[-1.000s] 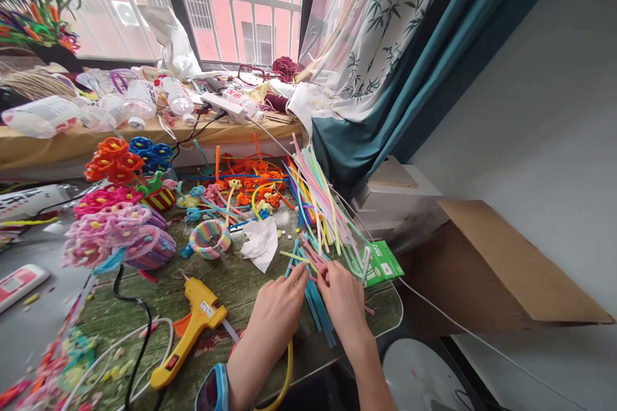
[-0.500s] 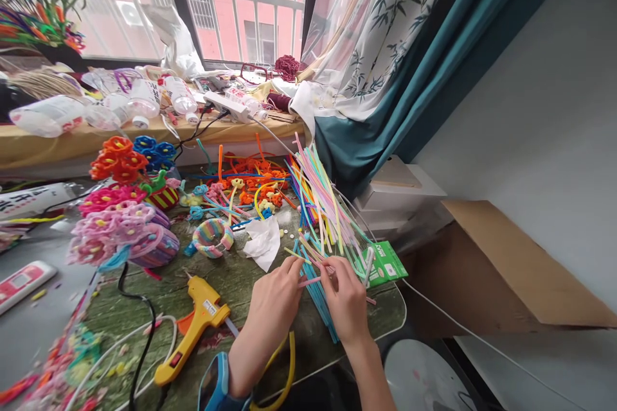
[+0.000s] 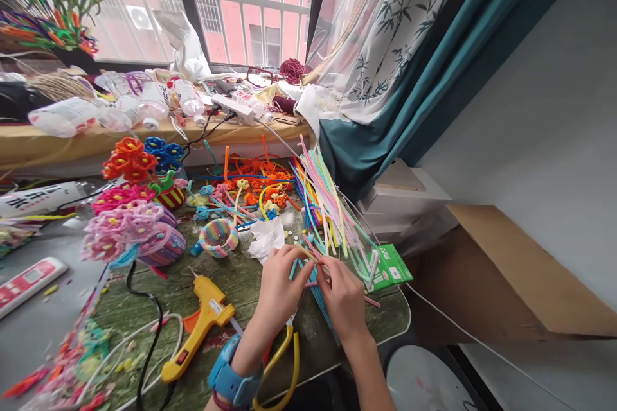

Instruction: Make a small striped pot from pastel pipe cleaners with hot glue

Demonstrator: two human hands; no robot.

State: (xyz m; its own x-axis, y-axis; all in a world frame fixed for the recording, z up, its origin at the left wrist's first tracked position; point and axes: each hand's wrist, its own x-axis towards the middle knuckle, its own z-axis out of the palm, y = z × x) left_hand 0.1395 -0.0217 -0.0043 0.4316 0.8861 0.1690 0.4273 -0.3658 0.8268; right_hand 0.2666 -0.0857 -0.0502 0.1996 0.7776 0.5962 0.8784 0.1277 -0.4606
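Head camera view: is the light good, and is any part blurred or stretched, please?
In the head view, daylight from the window washes out its left pane, while the inside of the cardboard box falls dark; also in the head view, the box looks stretched towards the right edge, and left hand and right hand look fairly sharp, but fine details between them are too small to tell.

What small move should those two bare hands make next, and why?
I'd guess a small bend in the thin, fuzzy pink craft stem: a short length of it shows between the left hand and the right hand, and their fingertips nearly meet just above it, seemingly close enough to shape it together.
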